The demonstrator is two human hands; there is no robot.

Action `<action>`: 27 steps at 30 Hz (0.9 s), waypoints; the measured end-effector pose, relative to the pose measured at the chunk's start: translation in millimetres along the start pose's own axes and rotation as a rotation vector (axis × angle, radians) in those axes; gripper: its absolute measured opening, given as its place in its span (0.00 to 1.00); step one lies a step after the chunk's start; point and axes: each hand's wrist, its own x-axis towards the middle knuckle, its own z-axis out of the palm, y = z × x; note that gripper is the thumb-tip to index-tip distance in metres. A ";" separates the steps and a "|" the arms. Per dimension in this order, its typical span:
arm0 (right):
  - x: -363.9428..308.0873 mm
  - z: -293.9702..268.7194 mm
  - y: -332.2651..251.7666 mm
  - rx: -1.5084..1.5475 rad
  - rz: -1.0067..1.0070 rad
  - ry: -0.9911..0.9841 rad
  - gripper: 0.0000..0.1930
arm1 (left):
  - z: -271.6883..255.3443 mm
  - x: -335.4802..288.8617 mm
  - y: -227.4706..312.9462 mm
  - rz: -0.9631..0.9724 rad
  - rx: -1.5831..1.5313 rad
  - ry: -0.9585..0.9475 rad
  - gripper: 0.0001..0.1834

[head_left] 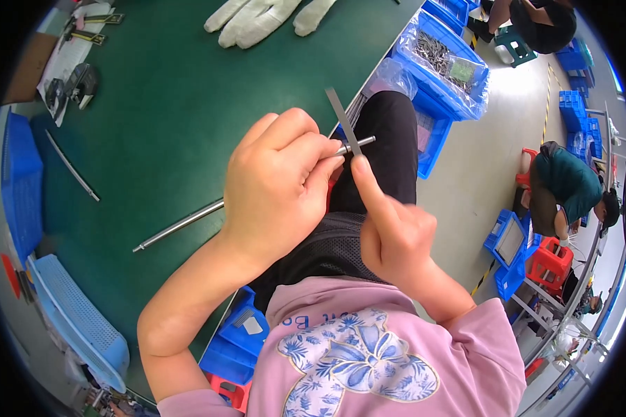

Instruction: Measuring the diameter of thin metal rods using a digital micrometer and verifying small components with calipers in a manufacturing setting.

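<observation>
My left hand (278, 184) is closed around a long, thin, shiny metal rod (181, 224), the thumb and forefinger pinching it near its right end. The rod slants from the lower left over the green table up to the right, and its short stepped tip pokes out past my fingers. Across that tip lies a flat, narrow grey metal strip (341, 117), possibly a file. My right hand (400, 240) grips the strip's lower end, its forefinger stretched along it and the other fingers curled. The part of the strip inside my right hand is hidden.
On the green table (146, 125) lie white gloves (254, 21) and a thin curved metal rod (71, 167). Blue trays (83, 313) line its left side. To the right, a blue bin (442, 62) holds small metal parts. Two people sit farther right among red stools (551, 264).
</observation>
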 end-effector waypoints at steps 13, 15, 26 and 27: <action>-4.0 1.5 -1.5 -0.023 0.042 -0.015 0.30 | -0.5 1.7 4.1 0.036 0.072 -0.009 0.05; 4.1 4.7 -5.9 -0.009 0.012 -0.013 0.30 | -5.9 -6.0 2.9 -0.001 0.082 0.000 0.06; -15.4 -1.5 -1.3 -0.013 0.038 -0.034 0.33 | 0.3 -1.1 8.1 -0.001 0.032 0.010 0.07; -19.5 -4.6 -1.8 -0.003 0.051 -0.068 0.32 | 0.4 -0.9 7.5 0.010 0.037 0.007 0.07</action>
